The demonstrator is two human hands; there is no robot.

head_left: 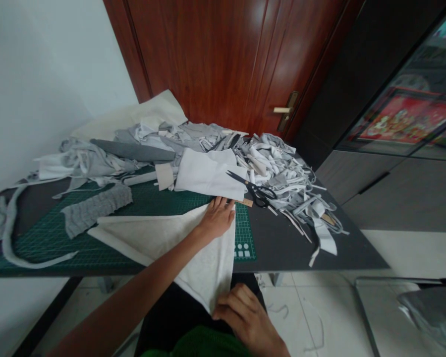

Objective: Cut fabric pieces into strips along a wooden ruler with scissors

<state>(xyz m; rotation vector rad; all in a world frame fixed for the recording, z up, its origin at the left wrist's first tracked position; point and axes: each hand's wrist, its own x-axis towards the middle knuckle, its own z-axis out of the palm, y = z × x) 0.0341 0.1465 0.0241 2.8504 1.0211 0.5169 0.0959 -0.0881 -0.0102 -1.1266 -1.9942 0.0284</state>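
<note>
A folded off-white fabric sheet (178, 248) lies on the green cutting mat (55, 243) and hangs over the table's front edge toward my lap. My left hand (217, 218) rests flat on its upper right part, fingers apart, close to a small tan strip (244, 202). My right hand (243, 315) is curled around the fabric's lower tip, below the table edge. Black-handled scissors (254, 189) lie a short way beyond my left hand, on the white fabric scraps. Neither hand touches them.
A white cloth piece (208, 173), a ruched grey fabric strip (96, 210) and heaps of grey and white scraps (278, 178) cover the dark table (301, 248). A wooden door (223, 59) stands behind it, a white wall at left, and a cabinet at right.
</note>
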